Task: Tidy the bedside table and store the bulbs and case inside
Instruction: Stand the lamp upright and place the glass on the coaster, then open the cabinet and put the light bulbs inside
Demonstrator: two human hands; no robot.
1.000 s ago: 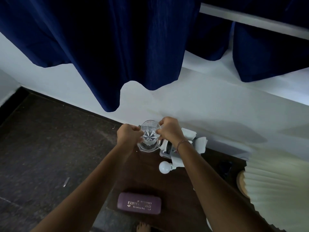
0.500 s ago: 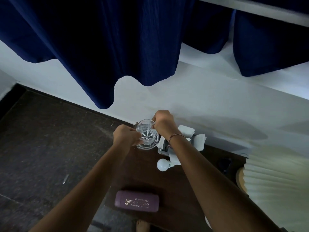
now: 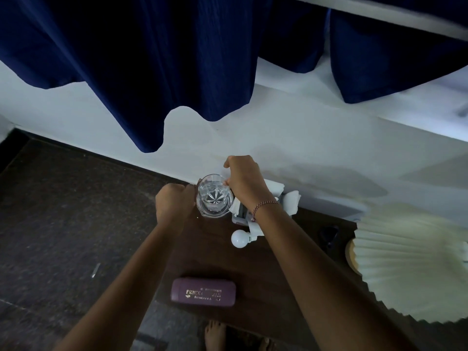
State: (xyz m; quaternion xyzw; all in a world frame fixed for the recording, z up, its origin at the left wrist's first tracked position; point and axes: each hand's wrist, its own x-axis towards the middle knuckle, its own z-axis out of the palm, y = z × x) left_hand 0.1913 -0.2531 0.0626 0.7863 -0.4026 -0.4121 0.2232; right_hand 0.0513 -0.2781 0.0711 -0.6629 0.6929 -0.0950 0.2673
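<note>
A clear cut-glass tumbler stands at the far left corner of the dark wooden bedside table. My left hand grips its left side with curled fingers. My right hand holds its right rim from above. A white bulb lies on the table just behind my right forearm, beside white bulb packaging that my arm partly hides. A purple case with gold lettering lies at the table's near edge.
A pleated cream lampshade covers the table's right end, with a dark object beside it. Blue curtains hang over the white wall behind. Dark stone floor lies to the left. Bare feet show below the table.
The glass and both hands sit a little further back toward the wall. My right hand has risen over the rim, and the left has slid down the glass's side.
</note>
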